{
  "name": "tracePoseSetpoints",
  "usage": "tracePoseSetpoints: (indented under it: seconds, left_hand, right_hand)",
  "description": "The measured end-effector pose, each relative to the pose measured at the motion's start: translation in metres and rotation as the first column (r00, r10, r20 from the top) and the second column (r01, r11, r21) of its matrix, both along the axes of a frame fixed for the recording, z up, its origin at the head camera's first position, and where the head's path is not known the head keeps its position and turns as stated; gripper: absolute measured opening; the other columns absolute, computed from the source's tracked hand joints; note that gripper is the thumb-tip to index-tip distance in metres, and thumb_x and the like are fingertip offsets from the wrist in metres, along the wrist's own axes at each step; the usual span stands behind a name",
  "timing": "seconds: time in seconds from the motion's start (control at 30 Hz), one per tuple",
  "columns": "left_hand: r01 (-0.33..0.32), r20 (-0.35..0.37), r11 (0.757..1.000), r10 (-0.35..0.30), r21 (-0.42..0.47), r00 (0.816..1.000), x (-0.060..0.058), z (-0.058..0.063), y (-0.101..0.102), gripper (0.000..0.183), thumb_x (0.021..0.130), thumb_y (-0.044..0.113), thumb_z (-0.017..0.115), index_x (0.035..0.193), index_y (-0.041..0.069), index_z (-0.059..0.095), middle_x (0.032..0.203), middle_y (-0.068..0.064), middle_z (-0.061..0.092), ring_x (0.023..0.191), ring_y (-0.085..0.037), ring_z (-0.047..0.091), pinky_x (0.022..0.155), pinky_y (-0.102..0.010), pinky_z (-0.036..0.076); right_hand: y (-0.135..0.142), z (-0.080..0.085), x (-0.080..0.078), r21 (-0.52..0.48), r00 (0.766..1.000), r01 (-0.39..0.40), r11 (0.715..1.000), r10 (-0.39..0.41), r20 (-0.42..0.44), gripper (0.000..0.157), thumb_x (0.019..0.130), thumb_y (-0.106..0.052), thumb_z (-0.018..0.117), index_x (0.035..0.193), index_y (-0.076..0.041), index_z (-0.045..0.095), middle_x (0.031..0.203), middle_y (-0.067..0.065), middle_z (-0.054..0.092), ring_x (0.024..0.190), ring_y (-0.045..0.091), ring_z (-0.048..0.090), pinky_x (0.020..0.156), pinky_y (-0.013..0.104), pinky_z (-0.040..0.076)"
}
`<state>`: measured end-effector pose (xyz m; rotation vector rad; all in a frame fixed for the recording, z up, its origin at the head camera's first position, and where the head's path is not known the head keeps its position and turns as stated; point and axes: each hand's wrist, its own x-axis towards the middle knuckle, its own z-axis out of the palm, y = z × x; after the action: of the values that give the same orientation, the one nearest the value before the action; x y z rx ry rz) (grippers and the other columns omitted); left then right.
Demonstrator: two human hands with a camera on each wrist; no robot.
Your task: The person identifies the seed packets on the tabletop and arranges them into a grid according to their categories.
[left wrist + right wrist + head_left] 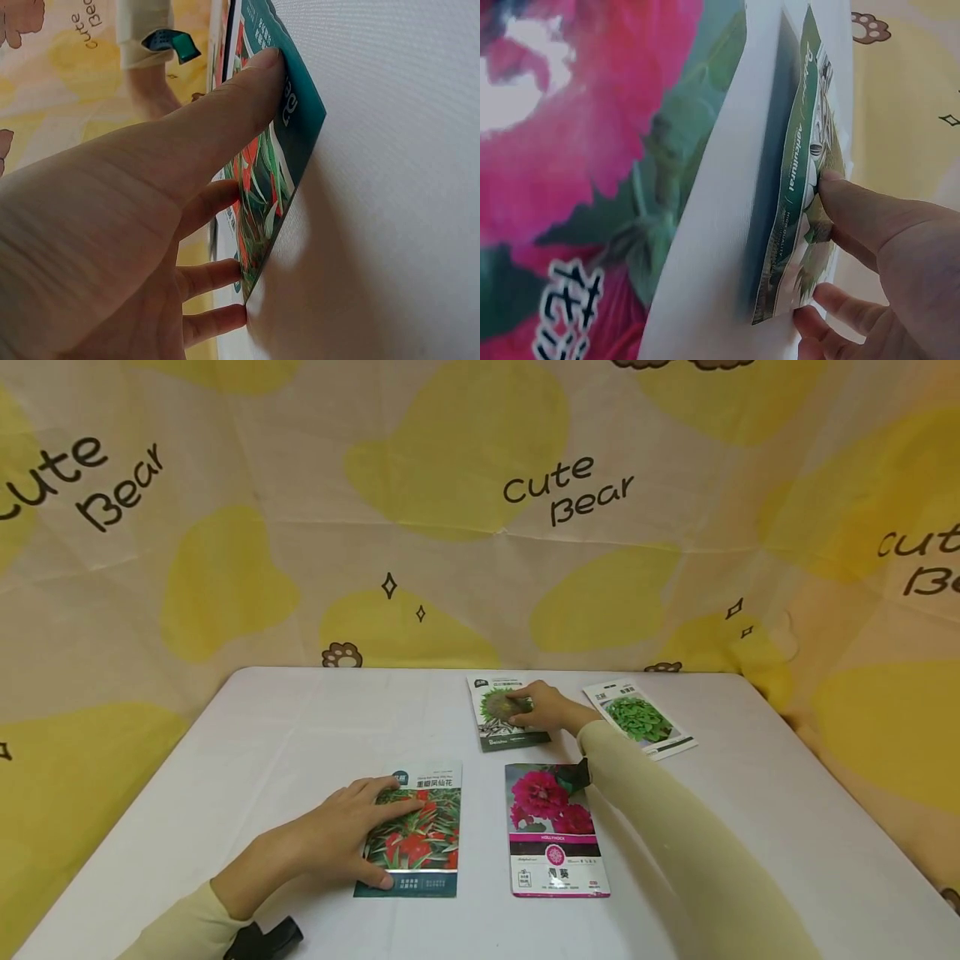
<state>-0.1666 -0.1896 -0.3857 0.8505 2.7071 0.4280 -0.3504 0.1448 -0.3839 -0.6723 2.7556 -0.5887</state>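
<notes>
My right fingers (525,692) rest half-open on, not round, the green-plant packet (493,714) at upper centre; my left fingers (393,811) lie spread on the red-flower packet (423,839), lower left of centre. I'd press lightly, evenly, so neither creases or skids on the surface (300,727).

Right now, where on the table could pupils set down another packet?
Bare table lies left of the red-flower packet, beyond the left hand, and right of the right sleeve. Crowded: around the right hand, green-banded packet and leafy packet.
</notes>
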Motion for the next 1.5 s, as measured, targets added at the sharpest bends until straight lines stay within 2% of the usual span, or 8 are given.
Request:
tracePoseSetpoints:
  seconds: [0.33,0.47,0.6,0.77,0.83,1.0,1.23,1.5]
  left_hand:
    - [0.0,-0.004,1.0,0.0,-0.001,1.0,0.0,-0.002,0.001,0.095,0.071,0.064,0.082,0.153,0.034,0.045,0.158,-0.018,0.037,0.143,-0.047,0.036,0.111,-0.071,0.032]
    - [0.001,-0.009,1.0,-0.001,-0.002,1.0,0.0,-0.001,0.001,0.095,0.071,0.064,0.082,0.153,0.034,0.045,0.158,-0.018,0.037,0.143,-0.047,0.036,0.11,-0.071,0.032]
    - [-0.002,-0.01,1.0,0.002,0.001,1.0,0.0,-0.001,0.001,0.095,0.071,0.064,0.082,0.153,0.034,0.045,0.158,-0.018,0.036,0.143,-0.047,0.036,0.11,-0.071,0.032]
    - [-0.003,-0.007,1.0,0.003,0.001,1.0,0.0,0.0,0.001,0.095,0.07,0.064,0.082,0.153,0.034,0.045,0.158,-0.017,0.036,0.143,-0.046,0.036,0.111,-0.07,0.032]
    - [-0.002,-0.005,1.0,0.002,0.0,1.0,0.0,0.0,0.001,0.095,0.07,0.064,0.082,0.153,0.034,0.045,0.158,-0.017,0.036,0.143,-0.046,0.036,0.111,-0.071,0.032]
    - [-0.002,0.002,1.0,0.002,-0.003,1.0,0.0,0.0,0.001,0.096,0.071,0.065,0.082,0.153,0.033,0.044,0.158,-0.018,0.036,0.143,-0.047,0.035,0.11,-0.072,0.031]
    - [-0.008,0.013,1.0,0.008,-0.007,1.0,0.001,0.002,0.001,0.096,0.071,0.065,0.081,0.154,0.033,0.044,0.158,-0.018,0.036,0.144,-0.048,0.035,0.11,-0.072,0.031]
    - [-0.005,0.009,1.0,0.005,-0.005,1.0,0.0,0.001,0.0,0.096,0.071,0.066,0.08,0.154,0.033,0.043,0.158,-0.018,0.035,0.144,-0.048,0.035,0.109,-0.072,0.032]
  right_hand:
    - [-0.014,0.002,0.001,0.009,0.999,-0.036,0.999,0.037,-0.029,0.055,0.097,-0.023,0.069,0.145,-0.002,0.053,0.15,0.028,0.047,0.139,0.044,0.045,0.114,0.053,0.042]
    - [-0.018,0.004,0.001,0.01,0.999,-0.037,0.999,0.037,-0.01,0.056,0.096,-0.024,0.069,0.146,-0.003,0.052,0.15,0.031,0.044,0.135,0.041,0.049,0.106,0.046,0.046]
    - [-0.022,0.004,0.001,0.003,1.0,-0.012,1.0,0.012,0.021,0.058,0.095,-0.025,0.069,0.147,-0.006,0.052,0.149,0.033,0.042,0.122,0.034,0.052,0.092,0.038,0.043]
    - [-0.028,0.003,0.0,0.013,0.998,0.027,1.0,-0.028,0.048,0.061,0.093,-0.028,0.069,0.148,-0.01,0.051,0.144,0.032,0.042,0.105,0.025,0.047,0.087,0.034,0.04]
    - [-0.03,0.003,0.0,0.031,0.998,0.038,0.999,-0.039,0.039,0.062,0.092,-0.03,0.069,0.149,-0.012,0.051,0.141,0.031,0.043,0.106,0.025,0.047,0.088,0.035,0.042]
    - [-0.036,0.003,0.001,0.044,0.997,0.054,0.998,-0.056,0.045,0.064,0.092,-0.033,0.069,0.15,-0.014,0.05,0.14,0.029,0.043,0.115,0.035,0.051,0.094,0.041,0.045]
    - [-0.047,0.003,0.002,0.05,0.997,0.05,0.997,-0.053,0.049,0.064,0.094,-0.034,0.068,0.152,-0.017,0.047,0.143,0.028,0.041,0.125,0.039,0.048,0.106,0.048,0.044]
    - [-0.062,0.005,0.004,0.126,0.999,0.031,0.992,-0.033,0.02,0.064,0.097,-0.038,0.066,0.154,-0.021,0.044,0.143,0.025,0.043,0.125,0.038,0.048,0.106,0.05,0.045]
